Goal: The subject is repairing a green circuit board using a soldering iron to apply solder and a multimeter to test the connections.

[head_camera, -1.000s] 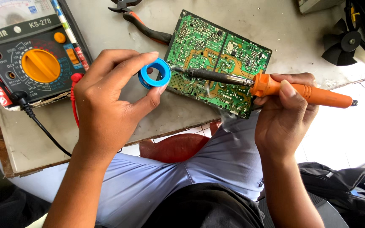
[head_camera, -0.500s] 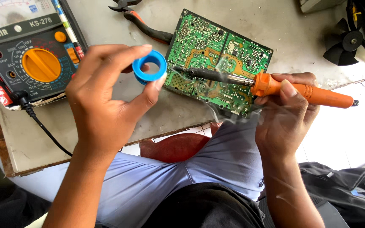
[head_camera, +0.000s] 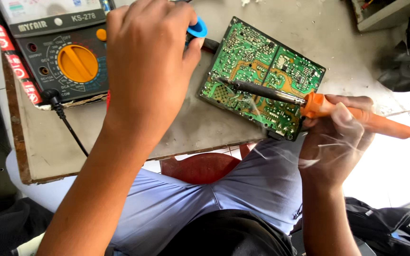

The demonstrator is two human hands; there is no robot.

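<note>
A worn grey bench (head_camera: 205, 128) fills the view, with a multimeter (head_camera: 67, 57) at its far left, a fan (head_camera: 404, 71) at the right edge and a red stool (head_camera: 200, 166) under the person's lap. A green board (head_camera: 262, 76) lies tilted near the bench's front edge, solder side up. The right hand (head_camera: 338, 132) is closed around the orange handle of the iron (head_camera: 309, 102), whose tip rests on the board near its left part, with thin smoke drifting nearby. The left hand (head_camera: 148, 66) is raised over the bench beside the meter, fingers curled, pinching a blue spool (head_camera: 197, 28) just off the board's upper left corner. To solder well, I judge the tip should sit steady on one pad, the solder should meet the joint rather than the tip, and the wrist should brace on the bench.
</note>
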